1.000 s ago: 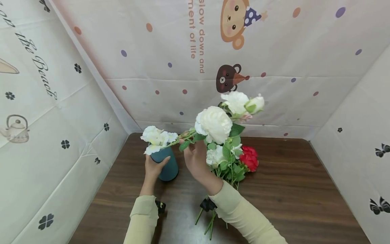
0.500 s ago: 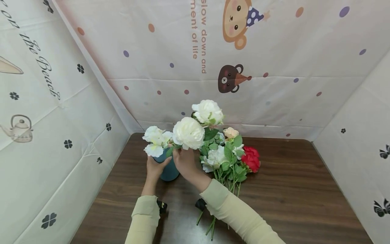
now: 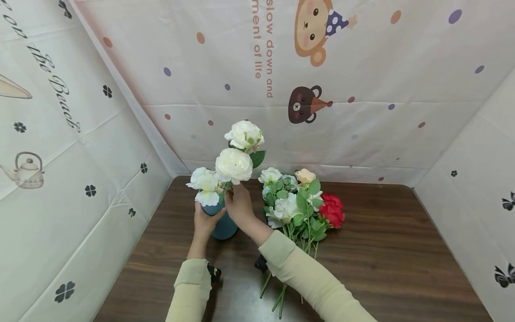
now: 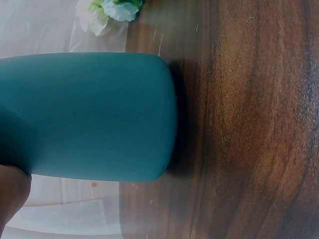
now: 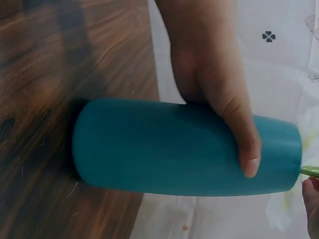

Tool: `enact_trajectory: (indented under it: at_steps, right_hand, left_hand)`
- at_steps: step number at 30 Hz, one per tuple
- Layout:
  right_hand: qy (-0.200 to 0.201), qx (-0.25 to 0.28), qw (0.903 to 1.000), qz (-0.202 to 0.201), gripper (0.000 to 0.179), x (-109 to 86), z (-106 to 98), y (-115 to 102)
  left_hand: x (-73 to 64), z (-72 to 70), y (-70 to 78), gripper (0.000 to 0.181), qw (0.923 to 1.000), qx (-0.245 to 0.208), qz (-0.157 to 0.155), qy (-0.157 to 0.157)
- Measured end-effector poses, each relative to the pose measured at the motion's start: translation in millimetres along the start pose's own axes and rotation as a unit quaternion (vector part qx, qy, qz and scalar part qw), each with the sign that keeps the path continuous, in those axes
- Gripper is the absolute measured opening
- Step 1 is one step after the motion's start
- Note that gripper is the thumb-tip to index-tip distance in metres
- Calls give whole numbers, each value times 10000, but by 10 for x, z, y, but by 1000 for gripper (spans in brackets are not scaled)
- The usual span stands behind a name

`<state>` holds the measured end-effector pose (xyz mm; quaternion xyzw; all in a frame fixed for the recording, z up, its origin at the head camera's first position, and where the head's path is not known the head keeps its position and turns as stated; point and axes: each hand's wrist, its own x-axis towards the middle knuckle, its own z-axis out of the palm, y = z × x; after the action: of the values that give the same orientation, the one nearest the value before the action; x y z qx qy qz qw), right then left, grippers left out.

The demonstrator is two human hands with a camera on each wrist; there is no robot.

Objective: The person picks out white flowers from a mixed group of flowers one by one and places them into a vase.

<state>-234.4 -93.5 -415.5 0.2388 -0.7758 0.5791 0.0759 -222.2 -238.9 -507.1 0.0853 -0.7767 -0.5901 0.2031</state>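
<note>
**Dark wood-grained tabletop (image 3: pixel 378 250) served as a florist's bench**

Grasped high on its side by a person's left hand (image 3: pixel 205 221), a smooth, matt teal vase (image 3: pixel 224 228) rested on its base left of centre, the thumb laid across it just below the mouth. At that mouth the right hand (image 3: pixel 240 208) pinched the slim green stem (image 5: pixel 310 171) of a white, round-headed two-bloom spray (image 3: pixel 234 165), whose flowers rose above both hands. Close beside them, a frilled white bloom with yellow-tinged petals (image 3: pixel 204 180) hung over the rim; its own stem was hidden.

By all appearances, the step in hand was feeding the spray into the vase, though how deep its stem had gone could not be told. The next move called for a straight downward push past the frilled bloom, with the left hand bracing the vase until the stem stood by itself.

To the right lay a loose heap of leafy green-stemmed flowers (image 3: pixel 299 201), among them a ruffled red bloom (image 3: pixel 331 210) and a small peach bloom (image 3: pixel 305 175), which suggested more stems to place. Behind it all hung white cloth (image 3: pixel 362 53) printed with cartoon bears, coloured dots and lettering.
</note>
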Motion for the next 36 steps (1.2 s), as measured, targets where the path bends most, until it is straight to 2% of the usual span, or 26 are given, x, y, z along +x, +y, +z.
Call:
enact_trajectory:
  at_steps: [6,10,13,15,18,23,31,36]
  right_hand:
    - [-62,-319,9993,171,37,69,40,95]
    - [136,-676,9972,-279,35,127,62,160]
    - [245,-878,9944,-528,27,153,76,194]
    - [200,-819,9953,-481,23,158,80,202]
    - [101,-602,9979,-207,20,156,86,207]
    - [198,-297,9994,46,18,141,105,203]
    - [308,3,9995,115,17,101,109,216]
    - [376,-4,9993,-48,13,46,54,301]
  left_hand:
    - [-2,-2,-22,96,10000,24,-65,-34]
    - [6,2,-33,98,10000,24,22,-14]
    - [19,5,-35,99,10000,-25,40,-24]
    - [22,3,-27,99,10000,-25,6,-29]
    - [30,-1,-22,99,10000,30,-45,-20]
    - [42,-2,-19,101,9998,135,-162,24]
    - [27,0,-29,102,9992,171,-356,-3]
    - [31,4,-41,102,9995,202,-243,29]
